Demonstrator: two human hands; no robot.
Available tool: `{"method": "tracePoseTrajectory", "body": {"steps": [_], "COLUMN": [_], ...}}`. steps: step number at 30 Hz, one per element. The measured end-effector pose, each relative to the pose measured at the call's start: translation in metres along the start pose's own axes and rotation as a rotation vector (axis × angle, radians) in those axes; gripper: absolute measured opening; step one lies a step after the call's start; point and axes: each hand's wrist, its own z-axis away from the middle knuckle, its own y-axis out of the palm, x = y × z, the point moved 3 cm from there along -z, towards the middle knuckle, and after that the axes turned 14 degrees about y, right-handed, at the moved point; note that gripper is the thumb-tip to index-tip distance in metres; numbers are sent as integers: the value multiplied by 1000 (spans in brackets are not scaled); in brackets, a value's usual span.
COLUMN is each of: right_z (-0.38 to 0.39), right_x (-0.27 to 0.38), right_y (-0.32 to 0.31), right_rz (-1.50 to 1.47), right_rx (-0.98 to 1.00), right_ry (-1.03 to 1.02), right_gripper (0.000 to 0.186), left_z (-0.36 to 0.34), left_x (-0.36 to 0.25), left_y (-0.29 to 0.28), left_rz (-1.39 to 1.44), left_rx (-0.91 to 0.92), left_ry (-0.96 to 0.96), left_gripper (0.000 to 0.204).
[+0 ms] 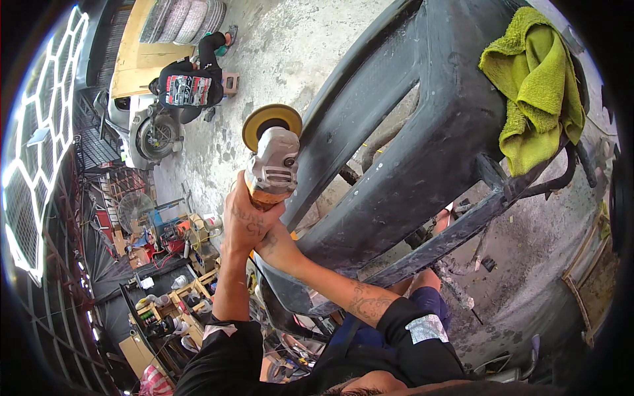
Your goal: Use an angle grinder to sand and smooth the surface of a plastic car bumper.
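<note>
An angle grinder (275, 158) with a silver gear head and a yellow disc (254, 131) is held up left of a large dark grey car bumper (389, 178). My left hand (236, 210) wraps round its body. My right hand (267, 222) is closed round the same body, crossing over beside the left, and its fingers are partly hidden. The disc is close to the bumper's left edge in the picture; I cannot tell whether they touch. A yellow-green towel (533, 89) hangs over the bumper's far right corner.
A person in a black shirt (190, 86) sits by a vehicle's wheel (157, 136) at the far left, near stacked tyres (181, 21). Shelves of tools and jars (165, 313) stand at the lower left. A wooden frame (581, 274) is at the right.
</note>
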Motion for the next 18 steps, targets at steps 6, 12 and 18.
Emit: {"method": "tracePoseTrajectory", "body": {"steps": [6,12,18], "right_z": [-2,-2,-4], "right_x": [-7,0,-1], "right_y": [-1,-2,-2], "right_rz": [24,31,-195], "right_rx": [29,72,123], "right_ry": [51,-14,17], "right_gripper": [48,45,47], "left_z": [0,1,-10], "left_x": [0,-4,-14], "left_y": [0,-4,-5], "left_rz": [-43,11,-18], "left_rx": [7,-85,-29], "left_ry": [2,39,21], "left_gripper": [55,55,57]}}
